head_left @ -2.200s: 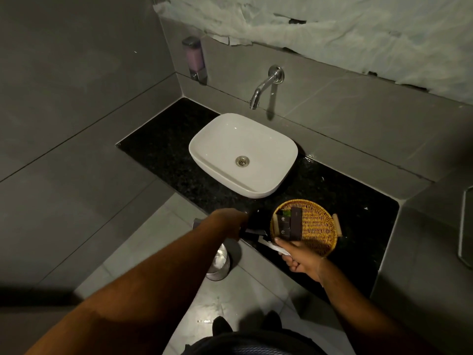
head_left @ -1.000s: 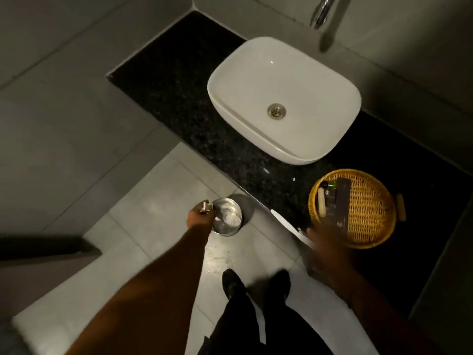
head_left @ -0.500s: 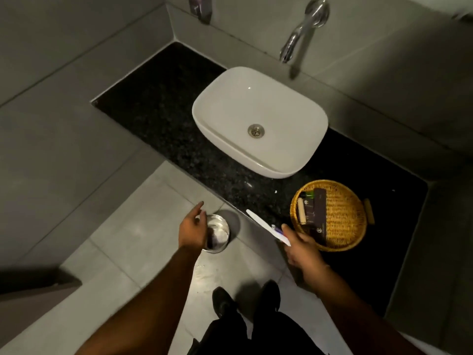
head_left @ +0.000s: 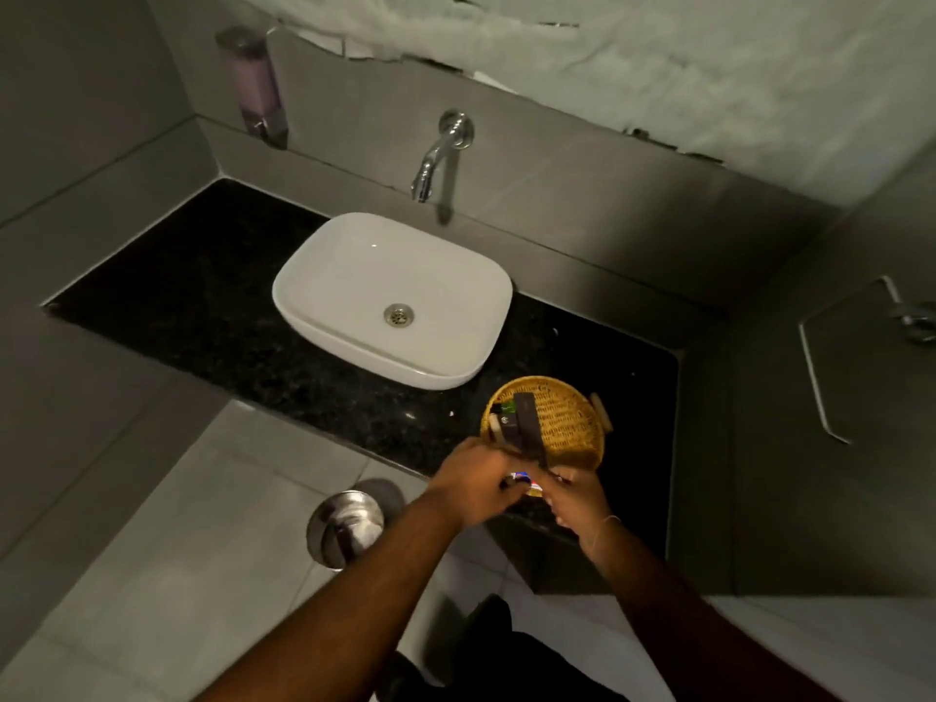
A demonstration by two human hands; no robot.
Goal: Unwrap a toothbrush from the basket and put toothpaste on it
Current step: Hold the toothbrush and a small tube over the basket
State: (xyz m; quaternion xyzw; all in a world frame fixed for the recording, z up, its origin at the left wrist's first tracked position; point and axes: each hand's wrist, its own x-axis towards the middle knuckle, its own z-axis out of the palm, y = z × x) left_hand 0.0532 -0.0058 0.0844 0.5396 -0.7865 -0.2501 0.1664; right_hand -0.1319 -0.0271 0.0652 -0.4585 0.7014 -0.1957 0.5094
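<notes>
Both hands meet at table (head_left: 212, 316) edge by basket (head_left: 567, 428). Left hand (head_left: 476, 486) and right hand (head_left: 577, 504) pinch a small colourful item (head_left: 524, 481) — grip contents unclear. Risk: fumble, drop to floor.

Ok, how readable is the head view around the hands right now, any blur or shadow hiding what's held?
Head view: dim overall; left hand and right hand slightly motion-blurred, the small red-white-blue item between them unidentifiable; round woven wicker basket reasonably sharp; wide-angle bending at edges.

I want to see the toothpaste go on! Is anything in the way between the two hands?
Nothing visible. The left hand and right hand meet around a small red, white and blue item, beside the round woven basket.
</notes>
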